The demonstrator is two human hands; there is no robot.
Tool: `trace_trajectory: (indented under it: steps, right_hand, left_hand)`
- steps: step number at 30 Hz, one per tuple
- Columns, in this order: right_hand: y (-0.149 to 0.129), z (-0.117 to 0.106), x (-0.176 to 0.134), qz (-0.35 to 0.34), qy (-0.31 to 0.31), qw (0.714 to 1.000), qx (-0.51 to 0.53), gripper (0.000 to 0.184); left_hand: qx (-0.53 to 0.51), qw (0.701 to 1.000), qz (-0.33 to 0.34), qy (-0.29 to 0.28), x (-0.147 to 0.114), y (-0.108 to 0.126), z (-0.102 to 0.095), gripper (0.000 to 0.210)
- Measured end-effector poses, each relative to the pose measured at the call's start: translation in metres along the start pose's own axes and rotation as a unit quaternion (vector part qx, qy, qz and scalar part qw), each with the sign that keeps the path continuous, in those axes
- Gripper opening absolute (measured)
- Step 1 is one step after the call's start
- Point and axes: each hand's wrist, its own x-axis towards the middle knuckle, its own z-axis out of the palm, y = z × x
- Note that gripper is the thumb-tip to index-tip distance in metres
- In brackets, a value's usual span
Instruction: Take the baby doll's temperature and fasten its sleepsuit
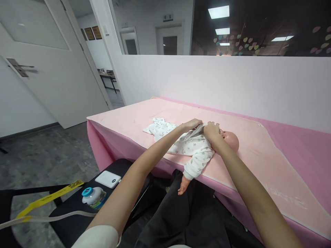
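Note:
A baby doll (230,140) lies on its back on the pink-covered table (124,115), its head to the right. It wears a white printed baby outfit (184,146), and one sleeved arm hangs over the table's near edge with the doll's hand (184,185) showing. My left hand (192,124) pinches the outfit's front near the chest. Close by at the neckline, my right hand (211,131) has its fingers curled on the cloth beside the doll's chin. The fabric between my hands is lifted a little. My fingertips are partly hidden, and so is the doll's far arm.
A black chair (69,220) on my left holds a blue-capped bottle (94,197) and a white phone or power bank (108,179). A pale cable (57,217) and a yellow strap (49,198) cross it. A white wall (219,86) stands behind the table, and an open door (51,69) at left.

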Motion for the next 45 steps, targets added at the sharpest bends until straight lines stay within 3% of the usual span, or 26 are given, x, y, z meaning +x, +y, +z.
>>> trace_trajectory:
  steps: [5, 8, 11, 13, 15, 17, 22, 26, 31, 45]
  right_hand:
    - [0.006, -0.011, -0.015, -0.029, 0.02, 0.999, 0.013, 0.037]
    - [0.021, -0.031, -0.036, -0.019, 0.053, 0.998, 0.019, 0.034]
    - [0.047, -0.057, -0.059, 0.017, 0.13, 0.99, 0.05, 0.03]
    - [0.065, -0.074, -0.075, 0.037, 0.213, 0.969, 0.123, 0.032]
    - [0.078, -0.087, -0.09, 0.03, 0.293, 0.929, 0.225, 0.036]
    - [0.082, -0.096, -0.101, 0.007, 0.333, 0.887, 0.321, 0.039]
    - [0.067, -0.097, -0.106, -0.043, 0.337, 0.824, 0.454, 0.04]
    - [0.055, -0.09, -0.1, -0.061, 0.332, 0.796, 0.503, 0.041]
    - [0.047, -0.088, -0.1, -0.071, 0.31, 0.79, 0.525, 0.038]
    - [0.037, -0.085, -0.102, -0.072, 0.311, 0.794, 0.518, 0.028]
  left_hand:
    - [0.11, 0.991, 0.075, -0.021, -0.012, 0.006, -0.001, 0.026]
    - [0.241, 0.962, 0.124, 0.017, -0.017, 0.005, 0.003, 0.033]
    - [0.335, 0.931, 0.143, 0.031, -0.021, 0.001, 0.013, 0.036]
    - [0.375, 0.914, 0.155, 0.023, -0.025, -0.004, 0.021, 0.038]
    - [0.404, 0.899, 0.164, 0.022, -0.028, -0.01, 0.03, 0.041]
    - [0.414, 0.893, 0.171, 0.038, -0.032, -0.016, 0.036, 0.042]
    - [0.347, 0.91, 0.206, 0.09, -0.039, -0.029, 0.039, 0.036]
    - [0.355, 0.89, 0.267, 0.103, -0.04, -0.035, 0.039, 0.031]
    - [0.383, 0.863, 0.302, 0.133, -0.039, -0.04, 0.041, 0.025]
    - [0.368, 0.866, 0.296, 0.162, -0.041, -0.044, 0.044, 0.028]
